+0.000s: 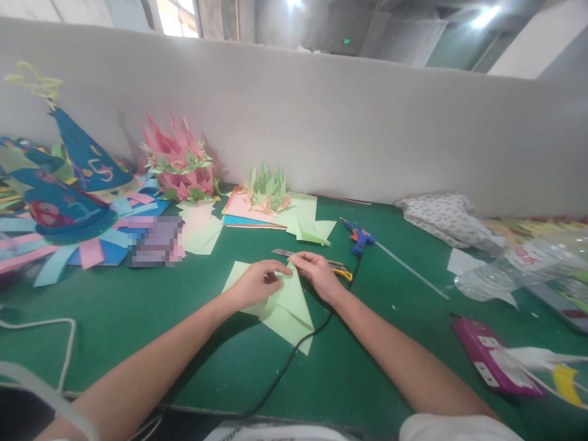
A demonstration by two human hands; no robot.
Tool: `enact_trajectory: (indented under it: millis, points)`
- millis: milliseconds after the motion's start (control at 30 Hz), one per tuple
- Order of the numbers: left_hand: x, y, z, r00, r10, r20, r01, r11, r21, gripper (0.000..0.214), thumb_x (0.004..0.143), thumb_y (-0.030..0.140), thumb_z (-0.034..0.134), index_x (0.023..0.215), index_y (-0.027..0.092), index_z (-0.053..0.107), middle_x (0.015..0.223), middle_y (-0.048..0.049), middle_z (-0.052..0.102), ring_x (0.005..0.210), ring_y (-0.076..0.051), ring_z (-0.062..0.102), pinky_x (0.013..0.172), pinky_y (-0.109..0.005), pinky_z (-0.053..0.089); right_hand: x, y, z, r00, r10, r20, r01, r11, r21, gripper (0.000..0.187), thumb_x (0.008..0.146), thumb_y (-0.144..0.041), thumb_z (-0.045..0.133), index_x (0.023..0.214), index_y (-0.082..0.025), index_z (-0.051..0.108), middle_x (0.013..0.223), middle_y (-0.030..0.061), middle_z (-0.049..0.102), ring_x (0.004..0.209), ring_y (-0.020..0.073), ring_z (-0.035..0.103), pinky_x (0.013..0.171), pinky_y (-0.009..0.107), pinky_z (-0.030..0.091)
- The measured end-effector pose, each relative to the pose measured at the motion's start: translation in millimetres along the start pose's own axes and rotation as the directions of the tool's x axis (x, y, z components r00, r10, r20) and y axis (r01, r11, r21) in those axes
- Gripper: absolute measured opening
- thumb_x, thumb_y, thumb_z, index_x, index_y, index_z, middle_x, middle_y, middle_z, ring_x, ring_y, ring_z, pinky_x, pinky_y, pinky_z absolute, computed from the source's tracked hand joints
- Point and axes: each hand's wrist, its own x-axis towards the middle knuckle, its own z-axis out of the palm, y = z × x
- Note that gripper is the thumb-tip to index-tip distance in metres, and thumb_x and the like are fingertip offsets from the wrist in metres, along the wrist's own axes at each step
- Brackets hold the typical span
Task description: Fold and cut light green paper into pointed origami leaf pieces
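A folded pale-green paper sheet [285, 317] lies near; right and beyond it, a blue plastic glue gun [362, 239]; far left, a spiky pink paper ornament [178, 160].

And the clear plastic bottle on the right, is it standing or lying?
Lying on its side: the bottle stretches sideways, its label tilted.

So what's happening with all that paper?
A person is working on a folded sheet of green paper at the table. Their right hand pinches its top corner, while their left hand is on the paper. A knife lies just beyond the right hand, with a glue gun farther back. Paper crowns and pointed hats stand behind.
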Motion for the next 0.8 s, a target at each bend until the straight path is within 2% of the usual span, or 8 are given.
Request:
enact_trajectory:
  millis: [433,600,800]
  points:
    - [-0.1,2.5,2.0,0.999,0.011,0.046,-0.012,1.000,0.015,0.034,0.071,0.008,0.050,0.100,0.018,0.065,0.105,-0.0050,0.063,0.062,-0.009,0.051,0.062,-0.022,0.044,1.3,0.5,2.5,0.997,0.025,-0.069,-0.024,1.000,0.011,0.017,0.065,-0.033,0.067,0.065,-0.016,0.065,0.062,-0.0018,0.056,0.055,0.0091,0.045,0.057,0.023,0.036]
    - [1.0,2.0,-1.2,1.000,0.012,-0.026,-0.011,0.999,0.030,0.036,0.070,0.008,0.051,0.102,0.018,0.065,0.107,-0.0059,0.061,0.060,-0.007,0.049,0.060,-0.022,0.044,0.9,2.1,4.0,0.998,-0.041,-0.047,0.037,0.996,-0.077,0.023,0.068,-0.038,0.067,0.077,-0.017,0.067,0.067,-0.0012,0.058,0.058,0.0093,0.044,0.058,0.023,0.035]
    - [2.3,1.0,-4.1,0.993,-0.006,-0.115,0.003,1.000,-0.020,0.035,0.071,0.010,0.052,0.103,0.017,0.063,0.116,-0.0085,0.053,0.057,-0.004,0.046,0.059,-0.021,0.044,1.0,1.7,3.8,0.999,-0.013,-0.031,0.009,0.992,-0.125,0.028,0.068,-0.043,0.067,0.077,-0.017,0.061,0.063,-0.0035,0.052,0.054,0.0080,0.041,0.053,0.022,0.032]
